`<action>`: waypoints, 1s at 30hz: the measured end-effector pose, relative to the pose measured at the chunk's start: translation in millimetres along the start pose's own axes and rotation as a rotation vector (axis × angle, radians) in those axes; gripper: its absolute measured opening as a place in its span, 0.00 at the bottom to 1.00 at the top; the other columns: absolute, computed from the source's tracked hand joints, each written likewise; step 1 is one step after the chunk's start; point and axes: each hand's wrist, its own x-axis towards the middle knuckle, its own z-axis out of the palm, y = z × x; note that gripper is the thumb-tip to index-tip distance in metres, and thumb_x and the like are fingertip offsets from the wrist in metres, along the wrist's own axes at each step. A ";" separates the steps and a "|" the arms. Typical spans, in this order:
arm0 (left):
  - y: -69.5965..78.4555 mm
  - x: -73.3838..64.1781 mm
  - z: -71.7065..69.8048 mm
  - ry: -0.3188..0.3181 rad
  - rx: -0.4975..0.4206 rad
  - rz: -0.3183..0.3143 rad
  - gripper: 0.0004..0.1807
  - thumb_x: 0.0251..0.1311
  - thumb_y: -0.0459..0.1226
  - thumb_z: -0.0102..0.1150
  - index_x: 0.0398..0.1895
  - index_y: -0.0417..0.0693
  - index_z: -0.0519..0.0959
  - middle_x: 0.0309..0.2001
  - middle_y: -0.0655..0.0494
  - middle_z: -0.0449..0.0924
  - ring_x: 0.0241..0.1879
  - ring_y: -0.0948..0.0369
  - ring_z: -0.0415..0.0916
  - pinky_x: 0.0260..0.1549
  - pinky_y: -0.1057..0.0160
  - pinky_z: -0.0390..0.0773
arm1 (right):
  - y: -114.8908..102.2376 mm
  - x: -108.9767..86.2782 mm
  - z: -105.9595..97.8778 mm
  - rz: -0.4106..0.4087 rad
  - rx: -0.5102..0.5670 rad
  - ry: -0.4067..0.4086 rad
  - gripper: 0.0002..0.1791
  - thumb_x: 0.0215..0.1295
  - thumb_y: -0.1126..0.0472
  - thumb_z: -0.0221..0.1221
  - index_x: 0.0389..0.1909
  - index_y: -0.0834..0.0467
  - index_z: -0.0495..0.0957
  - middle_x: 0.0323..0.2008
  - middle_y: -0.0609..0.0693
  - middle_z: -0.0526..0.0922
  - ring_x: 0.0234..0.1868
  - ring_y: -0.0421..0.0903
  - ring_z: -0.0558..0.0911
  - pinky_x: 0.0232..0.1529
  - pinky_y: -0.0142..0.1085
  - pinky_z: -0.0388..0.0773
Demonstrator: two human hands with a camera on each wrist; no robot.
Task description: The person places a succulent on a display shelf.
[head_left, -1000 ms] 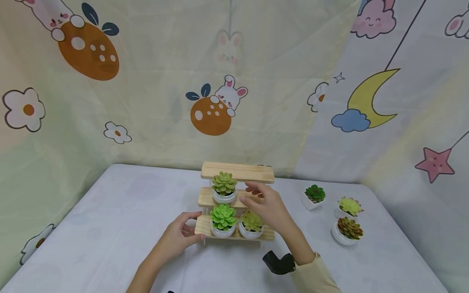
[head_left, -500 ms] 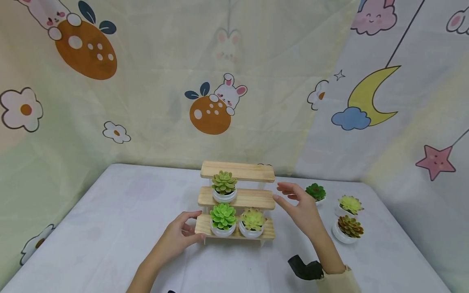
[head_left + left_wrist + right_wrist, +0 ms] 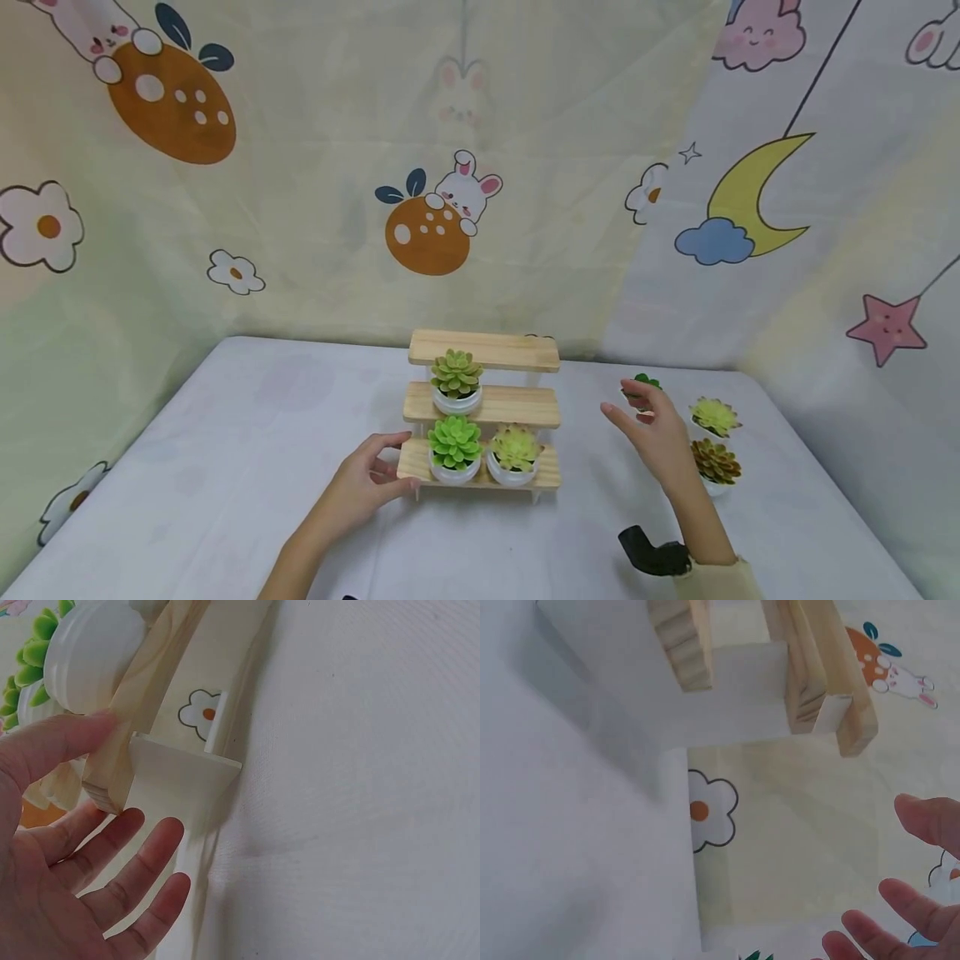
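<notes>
A three-step wooden stand point(image 3: 517, 352) with white supports stands at the table's back middle. My left hand point(image 3: 362, 483) holds the left end of its lowest board point(image 3: 111, 774), thumb on top and forefinger at the end, other fingers loosely spread. That board carries a bright green potted succulent point(image 3: 454, 440) and a yellow-green one with reddish tips point(image 3: 516, 447). Another green succulent point(image 3: 456, 373) sits on the middle board's left. My right hand point(image 3: 660, 437), fingers apart and holding nothing, hovers by a dark green succulent point(image 3: 649, 381), partly hiding it; its pot is hidden.
Right of my right hand, a pale yellow-green succulent point(image 3: 715, 416) and a brownish one point(image 3: 717, 461) stand in white pots on the white-covered table point(image 3: 225, 467). A patterned cloth point(image 3: 315, 275) rises behind the table. A black piece point(image 3: 651, 552) is on my right wrist.
My right hand has moved away from the stand, rightward to the dark green succulent, uncovering the yellow-green plant on the lowest board. The left hand has stayed at the board's end.
</notes>
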 end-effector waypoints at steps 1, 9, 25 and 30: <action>-0.1 -0.1 0.1 0.001 0.002 0.002 0.34 0.44 0.41 0.72 0.58 0.54 0.72 0.56 0.52 0.71 0.38 0.61 0.75 0.31 0.63 0.74 | 3.5 0.5 -0.6 0.018 -0.005 -0.005 0.36 0.57 0.43 0.61 0.60 0.62 0.66 0.56 0.60 0.69 0.53 0.53 0.69 0.51 0.46 0.68; -1.6 1.6 1.9 0.003 0.003 0.018 0.34 0.43 0.40 0.72 0.58 0.53 0.72 0.56 0.51 0.71 0.38 0.61 0.76 0.32 0.64 0.75 | 12.6 -0.1 -10.6 0.201 -0.006 -0.093 0.41 0.60 0.43 0.59 0.65 0.64 0.58 0.63 0.63 0.62 0.61 0.58 0.64 0.57 0.51 0.66; -0.5 1.2 1.5 -0.001 0.005 0.017 0.34 0.44 0.41 0.72 0.58 0.54 0.72 0.56 0.51 0.71 0.38 0.62 0.75 0.32 0.64 0.75 | 40.9 9.1 -3.9 0.394 0.017 -0.042 0.45 0.61 0.49 0.59 0.69 0.68 0.47 0.66 0.69 0.54 0.63 0.63 0.60 0.58 0.55 0.65; -1.7 1.6 1.0 0.000 0.003 0.013 0.34 0.44 0.41 0.72 0.58 0.54 0.72 0.56 0.51 0.71 0.38 0.61 0.76 0.32 0.63 0.75 | 47.5 11.4 1.7 0.396 0.068 0.017 0.44 0.62 0.55 0.59 0.69 0.68 0.45 0.64 0.71 0.55 0.61 0.64 0.61 0.57 0.55 0.64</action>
